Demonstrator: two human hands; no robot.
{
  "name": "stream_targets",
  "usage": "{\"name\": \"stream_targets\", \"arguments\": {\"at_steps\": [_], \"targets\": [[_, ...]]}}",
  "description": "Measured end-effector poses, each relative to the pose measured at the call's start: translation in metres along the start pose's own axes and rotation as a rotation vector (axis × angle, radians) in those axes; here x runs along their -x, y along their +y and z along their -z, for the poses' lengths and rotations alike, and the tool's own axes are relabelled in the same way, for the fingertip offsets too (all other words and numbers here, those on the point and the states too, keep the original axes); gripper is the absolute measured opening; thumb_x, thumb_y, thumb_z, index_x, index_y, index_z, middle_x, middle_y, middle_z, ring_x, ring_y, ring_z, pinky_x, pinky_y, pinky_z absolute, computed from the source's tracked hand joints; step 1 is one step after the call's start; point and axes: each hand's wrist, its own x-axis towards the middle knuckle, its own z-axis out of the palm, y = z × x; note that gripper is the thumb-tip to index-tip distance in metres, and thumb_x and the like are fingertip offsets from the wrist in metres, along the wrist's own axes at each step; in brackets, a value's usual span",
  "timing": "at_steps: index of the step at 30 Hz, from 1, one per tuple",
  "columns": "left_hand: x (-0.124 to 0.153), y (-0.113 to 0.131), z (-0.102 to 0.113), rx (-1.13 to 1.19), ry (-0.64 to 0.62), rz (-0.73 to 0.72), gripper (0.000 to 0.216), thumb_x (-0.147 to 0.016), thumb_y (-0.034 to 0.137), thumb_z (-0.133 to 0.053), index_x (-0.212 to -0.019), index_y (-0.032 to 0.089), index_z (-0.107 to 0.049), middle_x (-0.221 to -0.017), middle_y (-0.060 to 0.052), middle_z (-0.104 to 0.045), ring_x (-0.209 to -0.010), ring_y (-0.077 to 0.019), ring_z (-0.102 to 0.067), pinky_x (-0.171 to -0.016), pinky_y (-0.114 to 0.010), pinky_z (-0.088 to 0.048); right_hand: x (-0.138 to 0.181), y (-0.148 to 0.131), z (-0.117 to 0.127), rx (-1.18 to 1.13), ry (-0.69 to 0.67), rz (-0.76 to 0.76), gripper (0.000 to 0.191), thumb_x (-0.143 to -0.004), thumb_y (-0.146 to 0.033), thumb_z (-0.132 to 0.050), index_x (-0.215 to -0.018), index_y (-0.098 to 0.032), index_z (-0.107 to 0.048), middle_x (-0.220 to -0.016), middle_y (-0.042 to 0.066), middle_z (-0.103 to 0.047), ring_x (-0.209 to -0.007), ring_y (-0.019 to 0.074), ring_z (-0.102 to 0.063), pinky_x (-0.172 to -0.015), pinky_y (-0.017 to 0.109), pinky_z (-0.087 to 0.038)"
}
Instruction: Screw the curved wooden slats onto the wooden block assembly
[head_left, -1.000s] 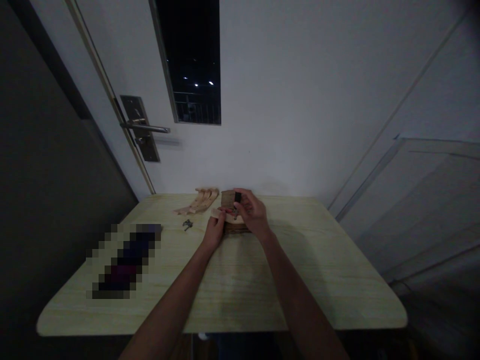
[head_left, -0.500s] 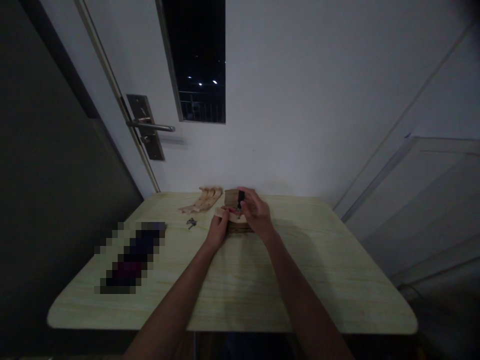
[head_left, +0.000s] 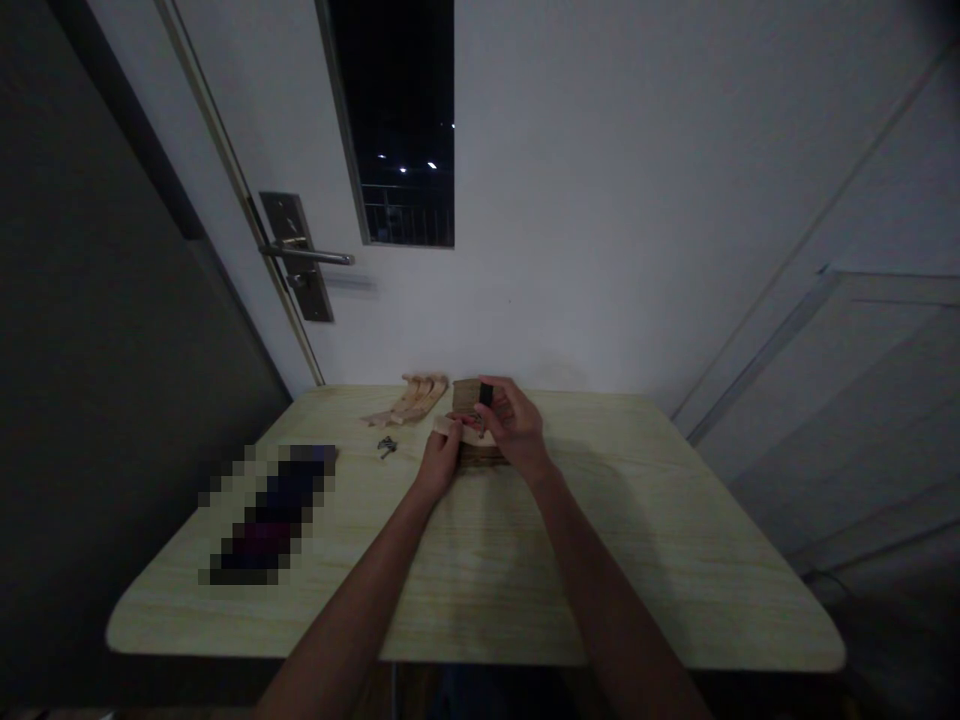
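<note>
A small wooden assembly [head_left: 466,394] stands near the far edge of a pale wooden table [head_left: 480,560]. My left hand [head_left: 439,463] is closed on a light wooden piece [head_left: 448,424] at its left side. My right hand [head_left: 514,432] is closed around a small black-handled tool [head_left: 486,394] held upright over the assembly. The tool's tip is hidden between my fingers.
Several curved wooden slats [head_left: 412,398] lie fanned out left of the assembly. A few small dark screws [head_left: 386,445] sit beside them. A blurred dark object [head_left: 266,515] lies at the table's left. A door with a metal handle [head_left: 307,257] stands behind the table.
Both hands stay on the assembly. The black tool sits a little higher in my right hand. The view has shifted slightly left.
</note>
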Motion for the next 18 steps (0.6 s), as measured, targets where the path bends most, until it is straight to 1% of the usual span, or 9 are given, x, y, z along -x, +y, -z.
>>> {"name": "stream_targets", "arguments": {"at_steps": [3, 5, 10, 14, 18], "targets": [[-0.0005, -0.0011, 0.0001, 0.016, -0.007, -0.015, 0.04, -0.085, 0.056, -0.05, -0.082, 0.018, -0.063, -0.084, -0.005, -0.068, -0.086, -0.02, -0.06, -0.083, -0.03, -0.046, 0.0006, -0.0044, 0.0022, 0.017, -0.003, 0.042, 0.03, -0.089, -0.036, -0.058, -0.117, -0.026, -0.061, -0.105, 0.004, -0.07, -0.087, 0.0178, -0.067, -0.082, 0.033, -0.055], [-0.0005, -0.0006, -0.0001, 0.029, 0.0, -0.012, 0.039, -0.085, 0.054, -0.051, -0.081, 0.018, -0.063, -0.083, -0.005, -0.067, -0.086, -0.0202, -0.061, -0.085, -0.031, -0.046, 0.0009, -0.0063, 0.0038, -0.015, -0.028, 0.032, 0.03, -0.091, -0.035, -0.054, -0.119, -0.026, -0.06, -0.106, 0.004, -0.07, -0.09, 0.0182, -0.068, -0.082, 0.033, -0.055], [-0.0008, 0.0015, 0.0003, 0.039, -0.012, -0.002, 0.035, -0.087, 0.05, -0.051, -0.081, 0.018, -0.063, -0.082, -0.004, -0.068, -0.087, -0.0201, -0.062, -0.089, -0.032, -0.047, -0.0001, -0.0035, 0.0046, -0.101, -0.073, 0.003, 0.032, -0.092, -0.037, -0.053, -0.121, -0.026, -0.058, -0.106, 0.005, -0.071, -0.088, 0.0185, -0.07, -0.08, 0.033, -0.057], [-0.001, 0.0009, 0.0013, 0.009, 0.005, 0.015, 0.035, -0.087, 0.05, -0.052, -0.083, 0.017, -0.065, -0.086, -0.005, -0.069, -0.088, -0.0204, -0.062, -0.086, -0.031, -0.047, -0.0013, -0.0005, 0.0034, -0.078, -0.079, 0.001, 0.031, -0.09, -0.038, -0.057, -0.12, -0.028, -0.062, -0.11, 0.004, -0.07, -0.084, 0.0164, -0.069, -0.073, 0.029, -0.057], [-0.0003, -0.0002, 0.0009, 0.011, -0.006, 0.013, 0.037, -0.086, 0.052, -0.051, -0.084, 0.017, -0.065, -0.088, -0.005, -0.07, -0.089, -0.0204, -0.061, -0.085, -0.031, -0.047, -0.0012, 0.0003, 0.0028, -0.03, -0.082, -0.016, 0.032, -0.088, -0.038, -0.06, -0.119, -0.029, -0.064, -0.107, 0.003, -0.07, -0.081, 0.0156, -0.067, -0.067, 0.026, -0.056]]}}
